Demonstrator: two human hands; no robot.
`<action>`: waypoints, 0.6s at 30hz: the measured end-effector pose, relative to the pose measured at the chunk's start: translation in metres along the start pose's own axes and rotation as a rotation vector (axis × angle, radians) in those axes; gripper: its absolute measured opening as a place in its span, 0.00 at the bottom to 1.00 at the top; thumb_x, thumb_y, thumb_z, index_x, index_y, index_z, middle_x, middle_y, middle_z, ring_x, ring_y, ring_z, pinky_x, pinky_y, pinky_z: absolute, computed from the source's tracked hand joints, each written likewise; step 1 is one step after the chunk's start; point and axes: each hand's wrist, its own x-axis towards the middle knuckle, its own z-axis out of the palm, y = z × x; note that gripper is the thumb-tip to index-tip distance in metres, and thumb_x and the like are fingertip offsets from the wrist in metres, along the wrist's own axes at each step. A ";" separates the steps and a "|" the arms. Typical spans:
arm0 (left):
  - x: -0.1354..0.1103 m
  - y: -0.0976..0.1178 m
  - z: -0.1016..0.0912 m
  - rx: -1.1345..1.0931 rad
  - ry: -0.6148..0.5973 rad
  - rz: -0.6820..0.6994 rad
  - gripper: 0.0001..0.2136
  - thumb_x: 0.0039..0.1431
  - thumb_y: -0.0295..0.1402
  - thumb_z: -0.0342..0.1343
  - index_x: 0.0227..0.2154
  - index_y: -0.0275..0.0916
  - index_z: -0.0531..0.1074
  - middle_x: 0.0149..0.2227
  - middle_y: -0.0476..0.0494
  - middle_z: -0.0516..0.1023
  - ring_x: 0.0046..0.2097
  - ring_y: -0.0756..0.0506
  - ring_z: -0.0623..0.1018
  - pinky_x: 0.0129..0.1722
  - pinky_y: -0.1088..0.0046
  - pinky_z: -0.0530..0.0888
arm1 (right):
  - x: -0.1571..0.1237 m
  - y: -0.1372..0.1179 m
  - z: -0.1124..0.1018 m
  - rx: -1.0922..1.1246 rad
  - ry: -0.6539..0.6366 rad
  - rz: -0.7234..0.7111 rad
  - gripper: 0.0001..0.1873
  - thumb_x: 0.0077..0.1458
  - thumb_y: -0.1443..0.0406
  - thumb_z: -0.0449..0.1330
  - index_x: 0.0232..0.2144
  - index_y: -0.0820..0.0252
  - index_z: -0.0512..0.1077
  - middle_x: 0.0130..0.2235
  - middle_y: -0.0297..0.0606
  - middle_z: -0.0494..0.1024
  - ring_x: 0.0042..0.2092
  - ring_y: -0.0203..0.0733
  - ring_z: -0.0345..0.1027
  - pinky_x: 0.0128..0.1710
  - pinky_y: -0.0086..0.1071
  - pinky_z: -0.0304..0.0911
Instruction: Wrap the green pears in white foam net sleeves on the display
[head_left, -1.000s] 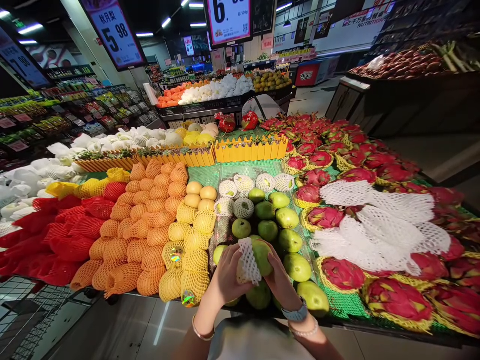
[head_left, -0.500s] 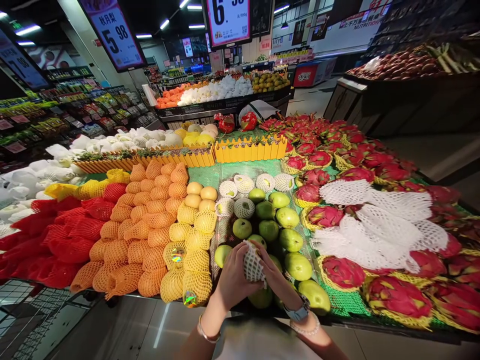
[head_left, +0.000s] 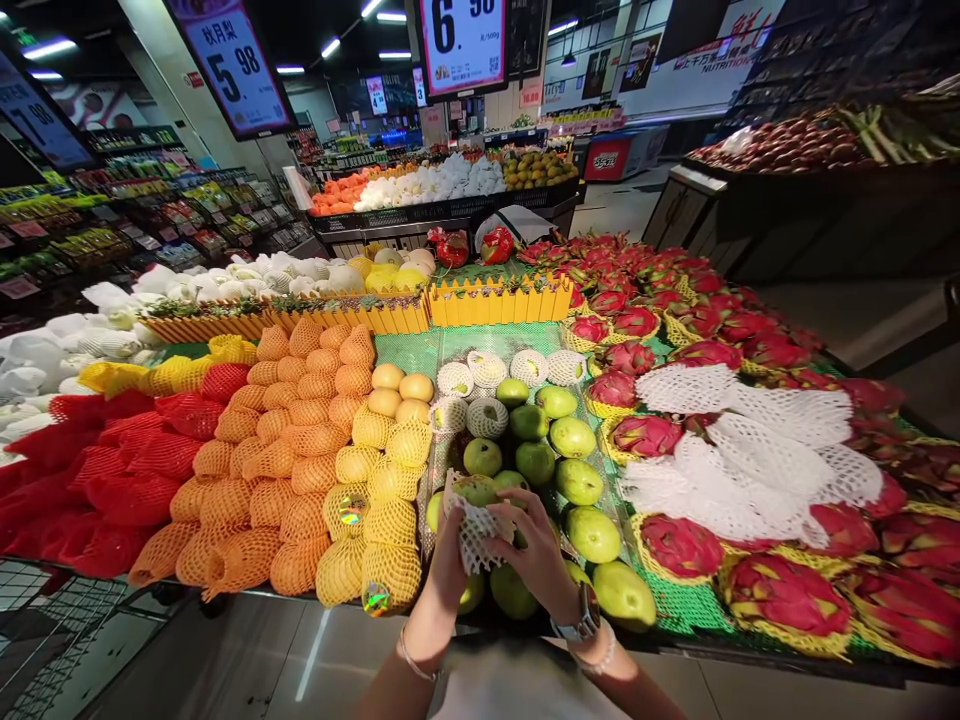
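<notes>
Two hands were busy at the front edge of the fruit table (head_left: 675, 610), both wrapped around one green pear (head_left: 480, 491) that sat half inside a white foam net sleeve (head_left: 474, 533). The left hand (head_left: 448, 560) gripped the netted fruit from the left side, fingers curled onto the mesh, and the right hand (head_left: 536, 555) clutched it from the right with the thumb pressed on the sleeve, so neither hand was free. The top of the pear poked out above the net, bare and shiny. All of that hovered just over the pile of loose green pears (head_left: 555, 455), which took up the middle strip of the table, with a few already netted white ones (head_left: 487, 390) sitting at the far end of that strip. Just to the left were the yellow-netted fruits (head_left: 382, 500) and then a big mound in orange nets (head_left: 292, 440), with red-netted stuff (head_left: 90, 480) further left. On the right a heap of spare white foam nets (head_left: 750, 440) lay draped across the dragon fruit (head_left: 787, 590), pretty close to the right hand. A little yellow picket fence (head_left: 502, 298) split the table further back, and a price sign (head_left: 461, 40) hung overhead.
</notes>
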 end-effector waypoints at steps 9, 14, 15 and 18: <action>-0.010 0.000 0.009 0.165 -0.071 0.083 0.29 0.57 0.54 0.56 0.57 0.46 0.65 0.56 0.41 0.76 0.58 0.37 0.76 0.53 0.57 0.78 | 0.010 0.001 -0.006 0.079 0.153 0.019 0.07 0.61 0.65 0.57 0.34 0.50 0.75 0.35 0.37 0.76 0.39 0.46 0.71 0.42 0.39 0.67; -0.015 0.001 0.004 0.204 -0.217 0.004 0.34 0.52 0.51 0.61 0.60 0.45 0.64 0.55 0.37 0.76 0.54 0.36 0.79 0.51 0.58 0.79 | 0.022 0.000 -0.012 0.122 0.085 0.016 0.11 0.64 0.64 0.52 0.32 0.53 0.73 0.31 0.34 0.76 0.34 0.42 0.70 0.35 0.34 0.66; -0.015 0.002 0.004 0.245 -0.281 0.001 0.33 0.52 0.53 0.61 0.58 0.45 0.66 0.53 0.37 0.78 0.53 0.36 0.79 0.49 0.58 0.79 | 0.026 -0.003 -0.015 0.133 0.048 -0.005 0.12 0.64 0.63 0.52 0.32 0.53 0.74 0.31 0.34 0.77 0.34 0.42 0.71 0.35 0.33 0.66; -0.013 0.000 0.004 0.358 -0.436 0.006 0.33 0.49 0.58 0.60 0.52 0.43 0.73 0.46 0.36 0.81 0.49 0.34 0.81 0.44 0.55 0.81 | 0.037 -0.017 -0.028 0.115 -0.208 -0.115 0.08 0.61 0.63 0.58 0.34 0.52 0.77 0.30 0.33 0.80 0.31 0.39 0.71 0.33 0.30 0.63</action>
